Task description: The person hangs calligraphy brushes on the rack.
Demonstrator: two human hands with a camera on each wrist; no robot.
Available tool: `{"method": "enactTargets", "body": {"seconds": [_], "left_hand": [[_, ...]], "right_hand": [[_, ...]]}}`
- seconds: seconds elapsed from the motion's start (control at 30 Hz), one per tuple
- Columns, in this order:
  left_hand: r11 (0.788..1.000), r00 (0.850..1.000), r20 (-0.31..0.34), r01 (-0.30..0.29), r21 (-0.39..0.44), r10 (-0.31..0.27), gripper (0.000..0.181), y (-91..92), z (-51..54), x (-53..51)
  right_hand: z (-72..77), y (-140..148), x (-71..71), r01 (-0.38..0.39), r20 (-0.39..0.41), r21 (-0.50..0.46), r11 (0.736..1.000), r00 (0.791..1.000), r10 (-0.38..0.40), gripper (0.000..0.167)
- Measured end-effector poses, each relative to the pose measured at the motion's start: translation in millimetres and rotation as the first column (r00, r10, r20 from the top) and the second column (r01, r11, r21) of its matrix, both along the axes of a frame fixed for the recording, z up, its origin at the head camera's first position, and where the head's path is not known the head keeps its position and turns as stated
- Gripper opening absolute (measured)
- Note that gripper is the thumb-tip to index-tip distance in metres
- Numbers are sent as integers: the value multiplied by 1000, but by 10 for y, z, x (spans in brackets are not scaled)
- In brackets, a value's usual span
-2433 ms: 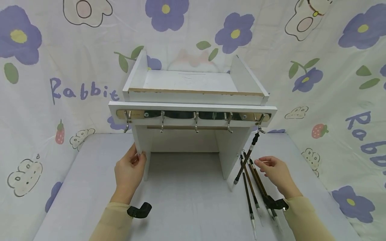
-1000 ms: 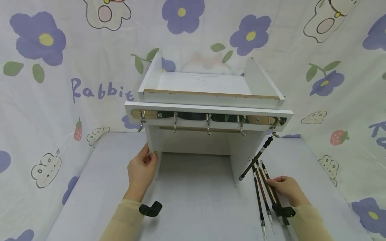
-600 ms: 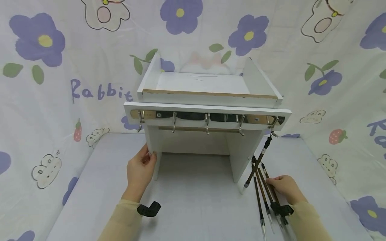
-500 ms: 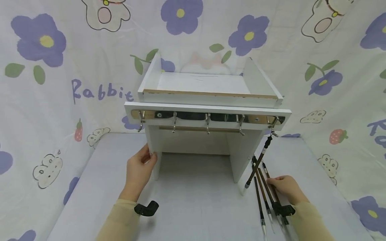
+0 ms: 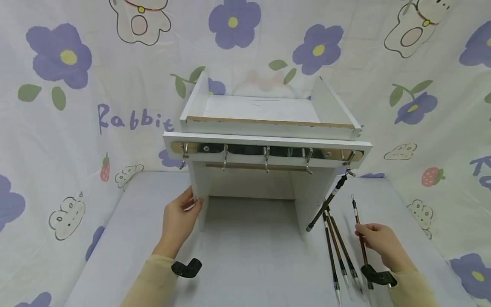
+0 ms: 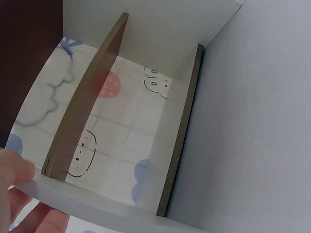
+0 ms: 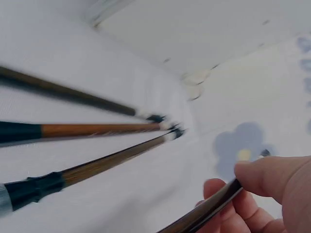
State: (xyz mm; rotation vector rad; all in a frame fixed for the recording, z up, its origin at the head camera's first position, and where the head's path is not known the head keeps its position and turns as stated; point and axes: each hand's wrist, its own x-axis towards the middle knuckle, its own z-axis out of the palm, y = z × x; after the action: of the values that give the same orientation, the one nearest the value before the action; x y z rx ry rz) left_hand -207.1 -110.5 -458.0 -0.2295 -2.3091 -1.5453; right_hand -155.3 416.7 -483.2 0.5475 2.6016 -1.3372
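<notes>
My left hand grips the front edge of the left side panel of a white shelf; in the left wrist view thumb and fingers lie on either side of a panel. My right hand pinches a brown brush, its loop end pointing away, to the right of the other brushes. The right wrist view shows thumb and fingers round the brush handle. Another dark brush hangs by its loop from the rightmost hook, slanting down to the left.
Three brushes lie on the white table cloth beside the shelf's right side. A metal strip with several hooks runs along the shelf's front board. Behind stands a patterned cloth backdrop with flowers and rabbits.
My right hand has moved to the right with one brush, apart from the other three. The hanging brush has swung to the left. My left hand keeps its grip on the panel.
</notes>
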Motion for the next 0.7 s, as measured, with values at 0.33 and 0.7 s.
{"method": "enactTargets", "body": {"seconds": [0.33, 0.7], "left_hand": [[999, 999, 16, -41, -1, 41, 43, 34, -55, 14], [999, 999, -7, -51, -3, 51, 42, 18, -84, 7]], "right_hand": [[481, -226, 250, 52, -218, 51, 997, 975, -40, 57], [711, -428, 407, 52, -366, -34, 998, 929, -60, 43]]}}
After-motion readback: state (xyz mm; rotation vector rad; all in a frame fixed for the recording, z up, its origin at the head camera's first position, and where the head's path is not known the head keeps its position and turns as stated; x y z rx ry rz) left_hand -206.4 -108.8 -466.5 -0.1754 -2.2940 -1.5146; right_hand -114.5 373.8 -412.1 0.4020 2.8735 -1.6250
